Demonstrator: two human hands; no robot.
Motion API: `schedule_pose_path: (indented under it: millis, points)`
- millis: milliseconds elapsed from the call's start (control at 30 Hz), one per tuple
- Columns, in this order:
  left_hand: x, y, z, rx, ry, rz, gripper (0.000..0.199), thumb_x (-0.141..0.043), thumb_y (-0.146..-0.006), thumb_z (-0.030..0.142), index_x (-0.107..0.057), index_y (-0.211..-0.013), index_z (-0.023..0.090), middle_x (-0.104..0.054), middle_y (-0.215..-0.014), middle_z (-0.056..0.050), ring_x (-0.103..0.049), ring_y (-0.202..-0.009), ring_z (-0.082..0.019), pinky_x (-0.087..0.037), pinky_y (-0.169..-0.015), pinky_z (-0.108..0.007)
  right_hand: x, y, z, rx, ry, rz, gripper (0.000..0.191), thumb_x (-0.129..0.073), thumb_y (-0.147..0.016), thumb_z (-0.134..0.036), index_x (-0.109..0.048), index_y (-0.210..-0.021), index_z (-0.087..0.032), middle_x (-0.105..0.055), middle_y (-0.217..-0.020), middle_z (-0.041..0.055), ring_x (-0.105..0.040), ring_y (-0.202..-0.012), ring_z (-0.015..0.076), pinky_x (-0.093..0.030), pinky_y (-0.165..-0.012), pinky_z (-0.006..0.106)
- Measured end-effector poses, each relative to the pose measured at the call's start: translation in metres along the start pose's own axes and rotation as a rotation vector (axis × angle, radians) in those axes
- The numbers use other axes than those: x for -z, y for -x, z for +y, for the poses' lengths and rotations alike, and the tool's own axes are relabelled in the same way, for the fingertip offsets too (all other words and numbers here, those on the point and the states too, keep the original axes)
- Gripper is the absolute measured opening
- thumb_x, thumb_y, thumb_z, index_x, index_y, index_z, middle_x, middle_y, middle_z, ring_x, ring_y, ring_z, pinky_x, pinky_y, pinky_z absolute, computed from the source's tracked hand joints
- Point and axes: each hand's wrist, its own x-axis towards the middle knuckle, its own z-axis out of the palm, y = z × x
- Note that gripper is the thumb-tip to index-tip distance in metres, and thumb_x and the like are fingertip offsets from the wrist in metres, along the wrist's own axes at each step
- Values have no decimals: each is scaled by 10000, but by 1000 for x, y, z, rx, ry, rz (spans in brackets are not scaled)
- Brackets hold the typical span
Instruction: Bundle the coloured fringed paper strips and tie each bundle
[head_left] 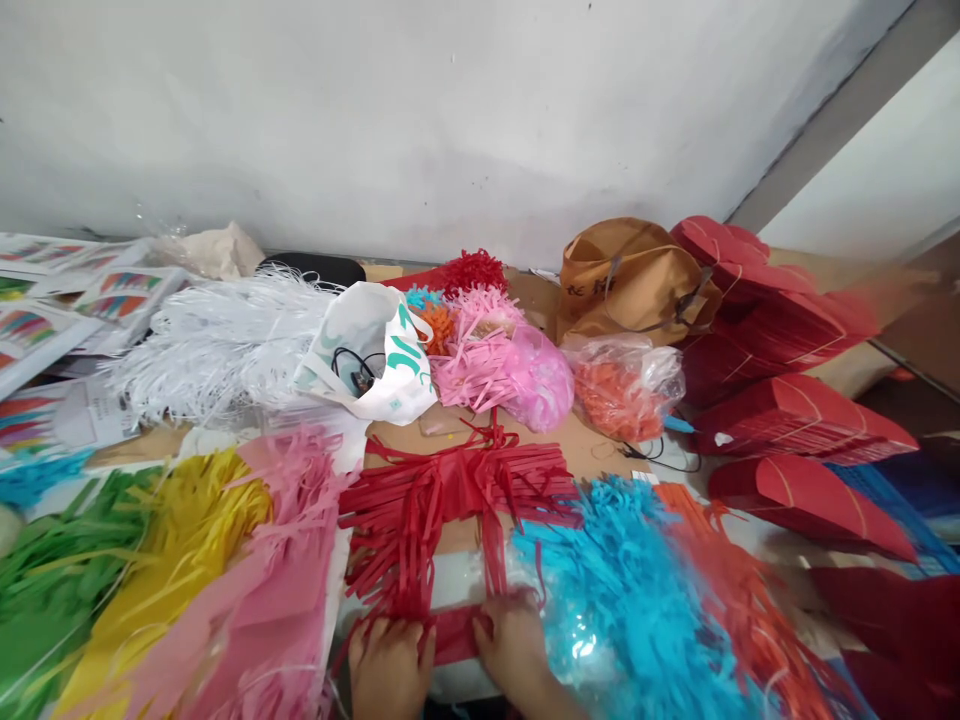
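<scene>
Bare hands [391, 668] pressing flat red band [456, 634], crinkled blue fringe [637, 590] beside.

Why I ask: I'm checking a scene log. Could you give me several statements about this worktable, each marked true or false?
1. The left hand and right hand both touch red paper fringe. True.
2. The bright blue paper fringe lies to the left of both hands. False: it lies to their right.
3. The white bag with green print is open, with a black cable showing inside. True.
4. Yellow paper fringe lies between green and pink fringe. True.
5. The brown bag with dark lettering lies beneath the white bag. False: it stands apart, further right.
</scene>
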Motion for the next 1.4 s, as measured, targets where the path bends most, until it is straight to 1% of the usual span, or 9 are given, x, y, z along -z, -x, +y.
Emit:
schedule_pose_path:
  millis: [200, 333, 467, 600, 800, 933, 1033, 1267, 1400]
  points:
    - [-6, 1, -6, -50, -35, 60, 308, -485, -926, 337, -734, -769, 247, -744, -786, -13, -597, -869, -255, -269, -991, -503, -1, 1, -1, -39, -16, 27, 141, -581, -845, -229, -708, -784, -217, -742, -807, 76, -668, -800, 256, -440, -857, 404]
    - [-17, 1, -14, -244, -72, 231, 212, -547, -884, 183, -723, -971, 263, -736, -953, -18, -590, -926, -232, -313, -955, -428, -15, 3, 11, -29, -44, 310, 138, -637, -761, -157, -670, -879, -221, -708, -870, 82, -629, -879, 285, -409, -867, 445]
    - [-25, -4, -18, -527, 27, 257, 253, -636, -746, 51, -704, -801, 288, -724, -853, 70, -583, -848, -157, -314, -931, -329, -38, 9, 27, 346, -65, 587, 136, -603, -801, -171, -636, -897, -263, -704, -973, 27, -596, -927, 243, -350, -949, 431]
    - [-19, -4, -16, -576, 23, 153, 218, -732, -702, 257, -701, -918, 256, -732, -970, 38, -586, -994, -196, -209, -1093, -368, -52, 12, 32, 718, 39, 508, 124, -612, -849, -269, -623, -968, -237, -709, -994, 15, -590, -916, 213, -328, -1006, 394]
    - [-24, -1, -11, -541, -7, 211, 183, -667, -721, 269, -697, -897, 234, -732, -927, 5, -600, -994, -210, -193, -1115, -437, -24, 5, 30, 532, -125, 263, 114, -627, -718, -133, -604, -795, -214, -675, -790, -9, -571, -782, 179, -351, -937, 370]
    - [-33, -3, -18, -436, 70, 289, 192, -593, -726, 141, -696, -854, 240, -727, -851, 18, -611, -965, -208, -225, -1110, -464, -7, 5, 32, 511, -165, 177, 309, -677, -688, -175, -637, -988, -237, -688, -929, 12, -572, -895, 214, -310, -980, 415]
    - [-34, -1, -32, -443, 116, 306, 200, -576, -764, 138, -684, -878, 262, -722, -864, 34, -609, -964, -211, -232, -1094, -476, -3, 2, 36, 486, -139, 130, 162, -690, -780, -264, -663, -940, -251, -679, -944, 10, -567, -927, 218, -302, -945, 411]
    - [-26, -3, -53, -412, 167, 137, 108, -630, -858, 367, -683, -942, 325, -733, -936, 54, -593, -1025, -236, -263, -995, -451, 8, -6, 32, 361, -212, 74, 29, -701, -801, -238, -693, -828, -242, -668, -890, -7, -570, -898, 178, -292, -897, 364]
    - [-23, -9, -51, -372, 207, 47, 153, -567, -916, 390, -699, -871, 326, -733, -875, 68, -604, -992, -216, -235, -1010, -463, 8, -8, 25, 276, -130, 43, 165, -620, -897, -292, -685, -760, -229, -674, -853, 2, -576, -872, 178, -295, -874, 364]
